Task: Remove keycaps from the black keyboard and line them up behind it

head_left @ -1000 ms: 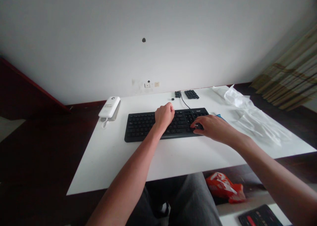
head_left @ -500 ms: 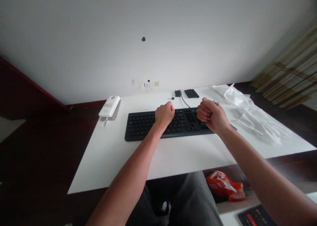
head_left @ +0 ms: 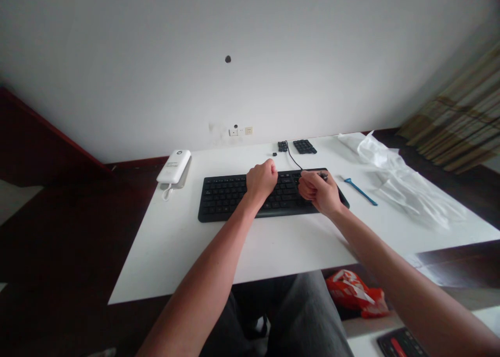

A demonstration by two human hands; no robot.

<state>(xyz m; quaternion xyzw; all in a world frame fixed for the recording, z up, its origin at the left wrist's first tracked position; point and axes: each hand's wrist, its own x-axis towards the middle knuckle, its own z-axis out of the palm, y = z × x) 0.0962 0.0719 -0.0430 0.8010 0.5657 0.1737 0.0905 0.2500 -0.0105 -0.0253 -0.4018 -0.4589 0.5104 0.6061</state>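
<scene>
A black keyboard (head_left: 224,198) lies on the white table. My left hand (head_left: 262,180) is closed over its middle; whatever the fingers may hold is hidden. My right hand (head_left: 320,190) is curled over the keyboard's right part, with a small dark object (head_left: 323,176) showing at the top of the fist, too small to name. Behind the keyboard lie a block of loose black keys (head_left: 304,147), a smaller key group (head_left: 282,146) and a single keycap (head_left: 274,154). A black cable (head_left: 292,157) runs back from the keyboard.
A white power bank (head_left: 174,167) with a short cable lies at the table's left. Right of the keyboard are a blue stick-like tool (head_left: 361,192) and crumpled white plastic (head_left: 406,182). Below the table edge are a red bag (head_left: 351,290) and a black-and-red item (head_left: 400,343).
My right hand has moved left and slightly down over the keyboard, uncovering the blue tool and the keyboard's right end. My left hand has stayed nearly in place.
</scene>
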